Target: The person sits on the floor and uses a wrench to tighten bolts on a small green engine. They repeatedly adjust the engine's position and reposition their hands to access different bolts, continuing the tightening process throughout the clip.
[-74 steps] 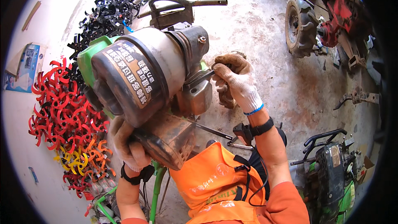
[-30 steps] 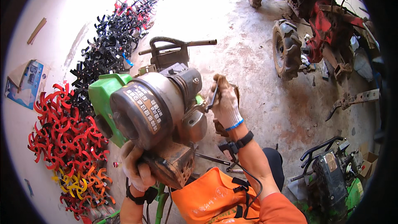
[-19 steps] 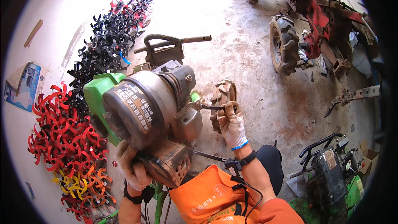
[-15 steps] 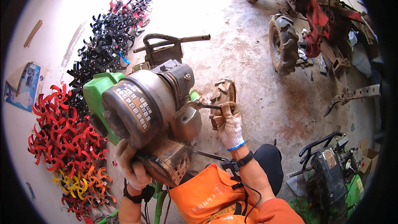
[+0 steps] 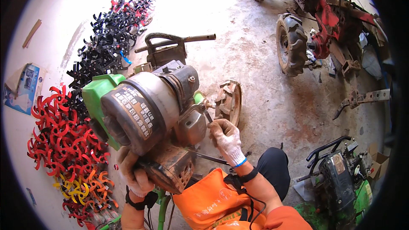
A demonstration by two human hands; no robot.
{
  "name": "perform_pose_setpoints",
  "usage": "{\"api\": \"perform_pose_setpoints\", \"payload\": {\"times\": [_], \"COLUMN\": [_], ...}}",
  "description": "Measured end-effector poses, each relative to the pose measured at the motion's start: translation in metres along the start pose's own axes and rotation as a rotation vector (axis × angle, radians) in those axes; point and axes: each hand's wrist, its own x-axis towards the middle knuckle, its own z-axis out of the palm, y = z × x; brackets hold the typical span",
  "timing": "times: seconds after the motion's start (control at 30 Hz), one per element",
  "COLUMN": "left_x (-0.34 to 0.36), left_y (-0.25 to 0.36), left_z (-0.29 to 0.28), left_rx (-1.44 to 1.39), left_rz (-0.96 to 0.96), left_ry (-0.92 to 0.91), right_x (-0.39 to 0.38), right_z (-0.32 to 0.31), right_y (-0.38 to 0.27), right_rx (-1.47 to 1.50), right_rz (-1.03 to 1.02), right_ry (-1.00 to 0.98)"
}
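Observation:
A small engine [image 5: 140, 98] with a black round cover and a green tank [image 5: 96, 91] stands in front of me, on a machine with a lugged wheel [image 5: 228, 104] at its right. My right hand [image 5: 226, 138], in a white knit glove with a tan palm, is closed on the end of a dark, slim wrench [image 5: 208, 116]. The wrench's other end meets a fitting on the engine's right side. My left hand [image 5: 135, 172], gloved too, is curled against the engine's near side, beside a rusty slotted cover [image 5: 170, 168]. Part of its fingers is hidden.
Piles of black tiller blades [image 5: 104, 47] and red tiller blades [image 5: 64, 132] lie along the left wall. A red tractor [image 5: 328, 30] with a big lugged tyre [image 5: 292, 44] stands at the far right. Another green machine [image 5: 341, 179] sits at the near right. A metal bar frame [image 5: 168, 47] rises behind the engine.
My right hand has swung the wrench's handle from pointing right to pointing down toward me. The left hand stays at the engine's near side.

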Motion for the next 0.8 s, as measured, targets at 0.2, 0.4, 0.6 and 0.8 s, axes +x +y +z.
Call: {"api": "perform_pose_setpoints", "payload": {"times": [0.2,0.4,0.6,0.8], "left_x": [0.001,0.003,0.005,0.002], "left_y": [-0.001,-0.004,-0.004,-0.008], "left_z": [0.001,-0.002,0.002,0.003], "left_rx": [-0.022,-0.025,-0.037,0.009], "left_rz": [0.020,0.059,0.084,0.101], "left_ry": [0.014,-0.028,0.005,0.032], "right_x": [0.019,0.106,0.145,0.151], "right_z": [-0.011,-0.039,-0.021,-0.074], "right_y": [-0.012,-0.157,-0.208,-0.170], "right_rx": [-0.074,-0.698,-1.073,-0.246], "right_rz": [0.045,-0.083,-0.254,-0.230], "right_ry": [-0.068,-0.380,-0.704,-0.541]}}
